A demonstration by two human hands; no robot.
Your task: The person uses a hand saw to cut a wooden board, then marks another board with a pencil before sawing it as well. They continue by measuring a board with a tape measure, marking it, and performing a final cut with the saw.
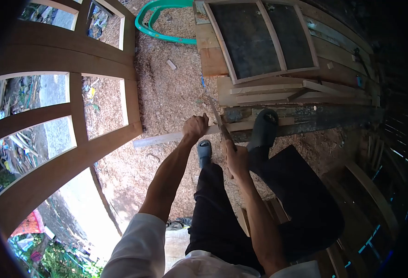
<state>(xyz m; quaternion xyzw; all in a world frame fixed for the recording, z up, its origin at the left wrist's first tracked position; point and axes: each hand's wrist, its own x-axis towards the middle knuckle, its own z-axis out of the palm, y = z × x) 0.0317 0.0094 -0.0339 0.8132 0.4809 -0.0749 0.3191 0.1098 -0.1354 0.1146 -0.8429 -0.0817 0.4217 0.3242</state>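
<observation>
A long pale wooden strip (162, 139) runs across the middle of the view, its left end sticking out past the bench edge. My left hand (196, 127) is closed on this strip, left of the saw. In my right hand (237, 160) is the handle of a hand saw (219, 121), whose blade points up and away across the strip. The blade's contact with the wood is too small to make out. My foot in a dark sandal (265, 125) rests on the strip's right part at the bench; the other sandal (204, 150) stands on the ground.
A wooden workbench (338, 51) at the upper right bears a framed dark panel (252, 39) and loose wood pieces (269, 89). A large wooden frame (32, 51) stands at the left. A green plastic ring (167, 37) lies on the shavings-covered ground (167, 92).
</observation>
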